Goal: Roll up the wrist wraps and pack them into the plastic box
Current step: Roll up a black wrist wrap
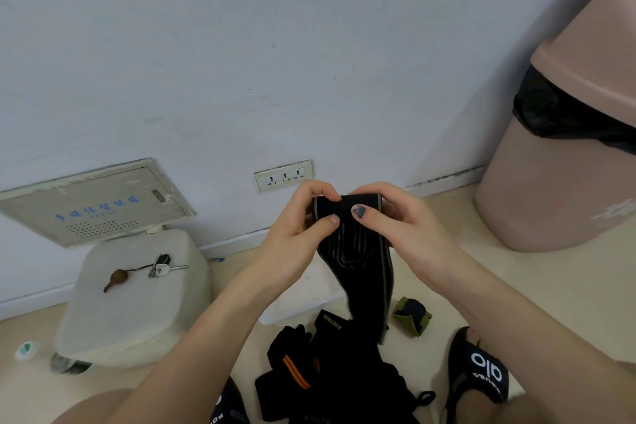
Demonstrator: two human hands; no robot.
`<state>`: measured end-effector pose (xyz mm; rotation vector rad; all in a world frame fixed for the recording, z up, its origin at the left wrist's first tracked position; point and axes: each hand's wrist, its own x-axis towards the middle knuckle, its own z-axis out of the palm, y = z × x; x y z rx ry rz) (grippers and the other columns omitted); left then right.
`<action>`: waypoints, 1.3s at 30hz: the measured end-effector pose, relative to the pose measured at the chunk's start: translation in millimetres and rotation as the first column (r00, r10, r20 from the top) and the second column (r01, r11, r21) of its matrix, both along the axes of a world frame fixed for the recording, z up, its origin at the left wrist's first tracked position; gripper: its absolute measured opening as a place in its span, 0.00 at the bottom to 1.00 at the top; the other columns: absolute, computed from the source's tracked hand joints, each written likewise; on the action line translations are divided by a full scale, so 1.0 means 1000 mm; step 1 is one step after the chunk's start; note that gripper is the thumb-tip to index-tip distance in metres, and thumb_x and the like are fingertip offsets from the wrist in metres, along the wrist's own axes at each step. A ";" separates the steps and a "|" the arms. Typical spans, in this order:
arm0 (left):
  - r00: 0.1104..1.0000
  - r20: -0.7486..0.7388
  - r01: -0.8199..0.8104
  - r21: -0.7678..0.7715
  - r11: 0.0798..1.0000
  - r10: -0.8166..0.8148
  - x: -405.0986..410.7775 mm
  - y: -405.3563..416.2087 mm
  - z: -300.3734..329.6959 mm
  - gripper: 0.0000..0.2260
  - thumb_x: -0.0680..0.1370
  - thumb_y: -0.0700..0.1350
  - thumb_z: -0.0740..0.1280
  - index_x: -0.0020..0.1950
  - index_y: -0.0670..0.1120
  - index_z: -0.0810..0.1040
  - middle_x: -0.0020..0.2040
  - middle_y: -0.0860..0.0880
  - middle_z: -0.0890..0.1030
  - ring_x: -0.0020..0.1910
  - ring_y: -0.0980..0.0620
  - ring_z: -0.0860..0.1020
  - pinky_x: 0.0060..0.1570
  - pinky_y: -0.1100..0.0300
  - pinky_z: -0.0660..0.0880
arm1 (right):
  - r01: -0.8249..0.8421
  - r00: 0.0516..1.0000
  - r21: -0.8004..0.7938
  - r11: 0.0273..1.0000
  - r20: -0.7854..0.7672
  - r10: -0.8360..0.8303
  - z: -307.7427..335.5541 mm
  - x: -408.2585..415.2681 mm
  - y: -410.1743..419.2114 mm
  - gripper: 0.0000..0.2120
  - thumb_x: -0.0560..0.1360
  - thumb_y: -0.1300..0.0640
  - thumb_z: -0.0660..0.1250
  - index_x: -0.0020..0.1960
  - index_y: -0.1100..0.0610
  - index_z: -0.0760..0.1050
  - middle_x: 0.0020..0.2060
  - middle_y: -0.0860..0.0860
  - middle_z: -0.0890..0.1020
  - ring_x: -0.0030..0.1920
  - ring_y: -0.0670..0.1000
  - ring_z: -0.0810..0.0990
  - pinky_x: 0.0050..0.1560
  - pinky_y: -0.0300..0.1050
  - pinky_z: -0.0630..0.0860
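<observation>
We see the left hand (303, 231) and the right hand (395, 227) both pinching the top end of a black elastic wrist wrap with grey stripes (354, 251), thumbs pressed on its front. The wrap hangs down over a translucent plastic box (296, 303) on the floor, above a pile of black wraps with orange stripes (309, 368), near a small green rolled wrap (411, 315).

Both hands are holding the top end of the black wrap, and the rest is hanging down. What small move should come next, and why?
Probably keep turning the top end over with both thumbs. The left hand and right hand pinch the black wrap at its upper edge, where only a small roll has formed. Most of its length hangs loose toward the pile of wraps on the floor.
</observation>
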<state>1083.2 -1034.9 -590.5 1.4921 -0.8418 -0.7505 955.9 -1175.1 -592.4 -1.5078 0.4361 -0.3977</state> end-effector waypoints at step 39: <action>0.958 -0.248 -0.146 0.024 0.989 0.148 0.004 -0.008 0.000 0.09 0.73 0.47 0.62 0.51 0.56 0.76 0.41 0.54 0.81 0.40 0.55 0.79 0.38 0.59 0.76 | 0.293 0.945 0.131 0.947 -0.191 -0.266 0.007 0.010 -0.010 0.16 0.82 0.41 0.64 0.62 0.50 0.77 0.54 0.51 0.85 0.55 0.51 0.85 0.64 0.52 0.79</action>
